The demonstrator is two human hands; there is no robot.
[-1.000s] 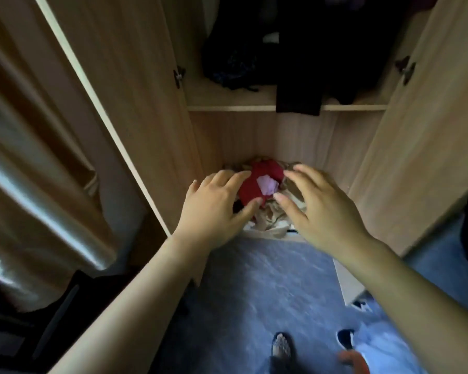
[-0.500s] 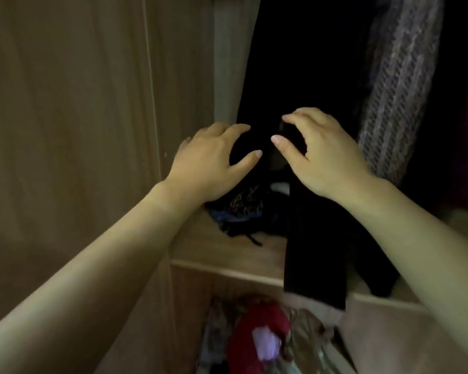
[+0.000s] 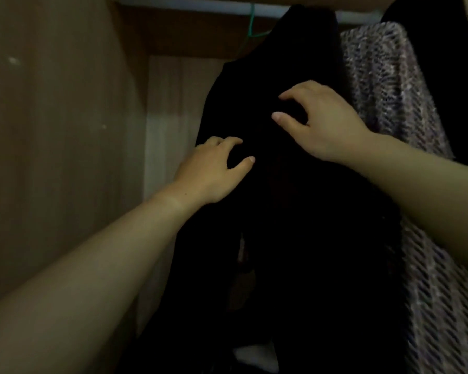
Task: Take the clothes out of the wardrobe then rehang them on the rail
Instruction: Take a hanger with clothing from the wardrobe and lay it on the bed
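A black garment (image 3: 295, 211) hangs inside the wardrobe from a green hanger (image 3: 251, 25) on the pale rail (image 3: 189, 1) at the top. My left hand (image 3: 214, 171) is at the garment's left edge, fingers and thumb curved apart with no fabric visibly caught between them. My right hand (image 3: 319, 120) is higher, over the garment's chest, with its fingers likewise spread and curved. In the dim light I cannot tell whether either hand touches the cloth.
A grey-pink knitted garment (image 3: 384, 90) hangs just right of the black one, with another dark garment (image 3: 449, 63) behind it. The wardrobe's wooden side wall (image 3: 52, 130) stands close on the left, and its pale back panel (image 3: 170, 117) shows beside the clothes.
The view has lifted from the red bundle on the wardrobe floor to the hanging rail. Both hands rose with it, the right higher than the left, and keep the same spread pose.
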